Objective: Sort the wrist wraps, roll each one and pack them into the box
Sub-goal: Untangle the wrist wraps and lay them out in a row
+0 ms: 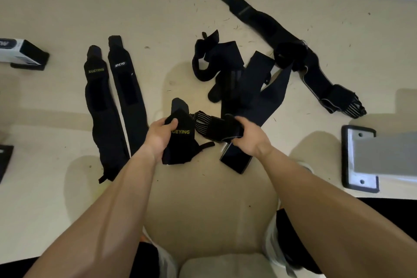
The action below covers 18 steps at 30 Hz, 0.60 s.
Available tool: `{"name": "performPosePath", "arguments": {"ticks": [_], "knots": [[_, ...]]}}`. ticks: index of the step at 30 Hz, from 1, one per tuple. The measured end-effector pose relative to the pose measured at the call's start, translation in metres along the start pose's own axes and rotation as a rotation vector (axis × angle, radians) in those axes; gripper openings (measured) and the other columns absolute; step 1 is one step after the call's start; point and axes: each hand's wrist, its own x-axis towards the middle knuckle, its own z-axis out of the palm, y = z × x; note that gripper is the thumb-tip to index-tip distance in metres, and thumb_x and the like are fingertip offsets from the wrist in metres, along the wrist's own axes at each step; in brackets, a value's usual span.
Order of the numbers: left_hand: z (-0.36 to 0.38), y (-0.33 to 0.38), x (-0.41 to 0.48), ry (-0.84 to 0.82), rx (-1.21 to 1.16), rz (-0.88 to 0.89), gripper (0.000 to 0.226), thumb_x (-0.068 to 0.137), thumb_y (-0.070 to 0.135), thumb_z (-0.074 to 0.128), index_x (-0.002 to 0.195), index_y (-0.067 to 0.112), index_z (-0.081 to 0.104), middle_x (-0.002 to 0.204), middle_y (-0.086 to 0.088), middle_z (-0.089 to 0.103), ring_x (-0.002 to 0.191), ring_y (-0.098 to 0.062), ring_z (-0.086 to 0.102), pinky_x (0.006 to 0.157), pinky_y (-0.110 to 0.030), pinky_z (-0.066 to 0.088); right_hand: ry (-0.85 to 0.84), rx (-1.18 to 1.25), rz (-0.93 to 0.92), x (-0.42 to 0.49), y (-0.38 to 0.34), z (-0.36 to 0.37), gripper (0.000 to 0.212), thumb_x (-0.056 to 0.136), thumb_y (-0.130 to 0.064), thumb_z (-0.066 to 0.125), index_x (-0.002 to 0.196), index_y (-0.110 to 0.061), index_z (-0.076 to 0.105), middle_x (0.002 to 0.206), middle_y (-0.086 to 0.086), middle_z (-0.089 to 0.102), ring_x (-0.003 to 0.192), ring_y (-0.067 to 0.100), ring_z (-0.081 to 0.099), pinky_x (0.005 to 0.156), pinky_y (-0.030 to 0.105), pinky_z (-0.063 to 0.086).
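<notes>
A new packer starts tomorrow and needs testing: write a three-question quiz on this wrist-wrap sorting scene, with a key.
1. True or false: the left hand grips a black fabric wrist wrap with yellow XUEYING lettering.
2. How many long black wraps lie flat, side by side, to the left of both hands?
3. The right hand grips: a) a red towel, b) a black wrap with pale stripes, c) nothing.
Key: 1 true; 2 two; 3 b.

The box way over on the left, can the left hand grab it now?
Probably not yet: the left hand grips a XUEYING wrap, and the box lies far off beyond two flat wraps.
</notes>
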Motion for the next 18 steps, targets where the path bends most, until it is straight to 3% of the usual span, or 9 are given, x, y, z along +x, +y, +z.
{"name": "performPosePath", "arguments": {"ticks": [2,4,5,8,9,11,13,18], "knots": [[0.002,0.003,0.001,-0.003,-0.043,0.007,0.026,0.105,0.027,0.059,0.126,0.014,0.068,0.113,-0.013,0.075,0.106,-0.032,0.072,0.098,-0.05,0.057,-0.274,0.097,-0.033,-0.004,-0.011,0.006,0.081,0.084,-0.022,0.082,0.154,-0.02,0.041,0.142,0.003,0.056,0.131,0.021,0.053,0.098,0.021,0.039],[0.005,0.006,0.003,-0.006,-0.051,0.028,0.021,0.104,0.026,0.06,0.119,0.016,0.07,0.11,-0.013,0.076,0.104,-0.032,0.073,0.095,-0.05,0.059,-0.493,0.123,-0.026,-0.005,-0.02,0.012,0.078,0.081,-0.029,0.085,0.15,-0.02,0.048,0.143,0.0,0.055,0.131,0.017,0.052,0.103,0.021,0.038],[0.007,0.007,0.003,-0.011,-0.039,0.04,0.019,0.104,0.027,0.061,0.116,0.017,0.071,0.108,-0.012,0.076,0.103,-0.032,0.073,0.094,-0.049,0.059,-0.512,0.117,-0.03,-0.002,-0.023,0.015,0.069,0.082,-0.031,0.083,0.145,-0.02,0.055,0.138,-0.002,0.059,0.125,0.015,0.055,0.104,0.023,0.04],[0.018,0.008,0.004,-0.089,-0.003,0.044,0.019,0.104,0.027,0.06,0.115,0.016,0.071,0.11,-0.015,0.074,0.102,-0.033,0.072,0.089,-0.046,0.059,-0.169,0.145,-0.017,0.014,-0.026,0.012,0.018,0.092,-0.025,0.069,0.108,-0.02,0.075,0.105,-0.003,0.073,0.096,0.015,0.068,0.094,0.037,0.056],[0.022,0.006,0.005,-0.125,0.011,0.04,0.021,0.104,0.027,0.059,0.117,0.015,0.07,0.112,-0.016,0.074,0.103,-0.034,0.071,0.089,-0.047,0.06,-0.047,0.16,0.009,0.02,-0.024,0.007,0.014,0.093,-0.022,0.063,0.103,-0.021,0.074,0.099,-0.003,0.073,0.091,0.016,0.069,0.09,0.04,0.059],[0.031,0.002,0.008,-0.177,0.036,0.04,0.023,0.105,0.027,0.057,0.119,0.014,0.07,0.113,-0.017,0.073,0.107,-0.037,0.07,0.094,-0.05,0.059,0.114,0.144,0.045,0.032,-0.021,-0.006,0.02,0.094,-0.02,0.058,0.111,-0.021,0.07,0.11,0.001,0.067,0.1,0.022,0.067,0.092,0.04,0.057],[0.04,-0.004,0.013,-0.193,0.037,0.043,0.021,0.106,0.026,0.056,0.117,0.014,0.07,0.109,-0.015,0.073,0.107,-0.037,0.07,0.096,-0.051,0.058,0.181,0.052,0.067,0.045,-0.014,-0.019,0.037,0.094,-0.022,0.059,0.131,-0.021,0.062,0.133,0.007,0.053,0.118,0.03,0.057,0.1,0.039,0.05],[0.054,-0.017,0.023,-0.209,-0.004,-0.026,0.019,0.106,0.026,0.056,0.119,0.02,0.068,0.116,-0.014,0.072,0.11,-0.035,0.069,0.1,-0.053,0.055,0.108,0.065,0.192,0.071,0.001,-0.039,0.072,0.095,-0.029,0.06,0.159,-0.029,0.028,0.159,0.015,0.021,0.139,0.041,0.038,0.115,0.044,0.038]]}}
